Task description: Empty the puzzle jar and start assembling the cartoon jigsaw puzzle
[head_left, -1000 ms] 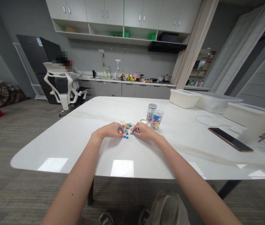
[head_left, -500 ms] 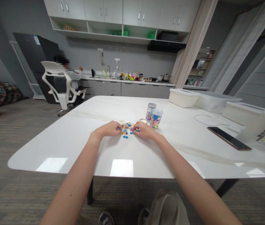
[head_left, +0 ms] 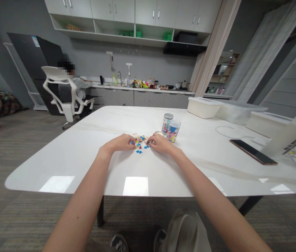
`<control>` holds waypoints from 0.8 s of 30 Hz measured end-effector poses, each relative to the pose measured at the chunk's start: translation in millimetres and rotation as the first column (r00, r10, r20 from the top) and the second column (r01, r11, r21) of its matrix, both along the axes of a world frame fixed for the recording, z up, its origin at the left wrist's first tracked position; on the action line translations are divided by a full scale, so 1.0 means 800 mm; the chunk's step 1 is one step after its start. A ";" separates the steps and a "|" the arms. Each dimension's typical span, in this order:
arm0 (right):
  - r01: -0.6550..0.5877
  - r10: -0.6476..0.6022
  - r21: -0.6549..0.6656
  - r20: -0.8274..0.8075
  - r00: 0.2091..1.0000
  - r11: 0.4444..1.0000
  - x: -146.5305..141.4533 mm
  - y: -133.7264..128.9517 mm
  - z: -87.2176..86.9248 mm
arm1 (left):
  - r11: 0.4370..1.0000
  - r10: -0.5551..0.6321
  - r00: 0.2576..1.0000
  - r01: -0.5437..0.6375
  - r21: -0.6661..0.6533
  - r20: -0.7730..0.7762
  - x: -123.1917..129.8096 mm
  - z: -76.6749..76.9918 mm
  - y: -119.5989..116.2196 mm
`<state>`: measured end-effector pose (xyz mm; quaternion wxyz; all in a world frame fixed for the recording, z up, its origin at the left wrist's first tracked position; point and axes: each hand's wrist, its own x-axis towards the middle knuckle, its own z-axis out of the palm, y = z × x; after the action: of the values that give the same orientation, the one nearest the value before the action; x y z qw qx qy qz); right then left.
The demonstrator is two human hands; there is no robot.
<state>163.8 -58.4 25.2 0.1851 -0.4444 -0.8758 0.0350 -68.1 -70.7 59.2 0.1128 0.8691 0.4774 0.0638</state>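
Observation:
Small colourful puzzle pieces [head_left: 140, 140] lie in a loose pile on the white table [head_left: 85, 168], between my two hands. My left hand [head_left: 124, 142] rests at the pile's left edge, fingers curled together at the pieces; what they hold is too small to make out. On the right side, my right hand [head_left: 157, 142] has its fingertips pinched at the pieces, and its grip is also too small to tell. A blue piece [head_left: 139, 152] lies at the near edge of the pile. Behind my right hand are a round lid [head_left: 159, 133], a silver-topped can [head_left: 167, 123] and a clear printed cup [head_left: 173, 131].
At the right are a phone [head_left: 253, 152], a white cable, a cream box [head_left: 204, 107], a clear plastic bin [head_left: 238, 111] and another lidded box [head_left: 267, 123]. A person sits in a white chair [head_left: 67, 105] by the far counter.
The view has shifted slightly. My right fingers have moved a little among the pieces near them. The seated person's raised hand has lowered to the counter.

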 end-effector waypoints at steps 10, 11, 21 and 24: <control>0.078 -0.079 0.013 0.043 0.996 0.997 0.009 0.000 0.004 | 0.966 0.221 0.970 -0.204 0.157 -0.103 -0.028 -0.006 0.015; 0.079 -0.080 0.014 0.045 0.996 0.997 0.009 0.000 0.003 | 0.967 0.221 0.970 -0.204 0.156 -0.101 -0.030 -0.005 0.015; 0.163 -0.160 -0.044 0.065 0.985 0.986 0.000 -0.009 0.008 | 0.993 0.119 0.992 -0.118 0.020 -0.032 -0.021 0.004 0.004; 0.182 -0.180 -0.036 0.039 0.983 0.983 0.003 -0.005 0.006 | 0.993 0.111 0.994 -0.110 0.041 -0.023 -0.021 0.002 0.005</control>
<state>166.3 -62.7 30.3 0.1628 -0.5263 -0.8341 0.0275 -84.9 -66.5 61.2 0.0859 0.8442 0.5247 0.0686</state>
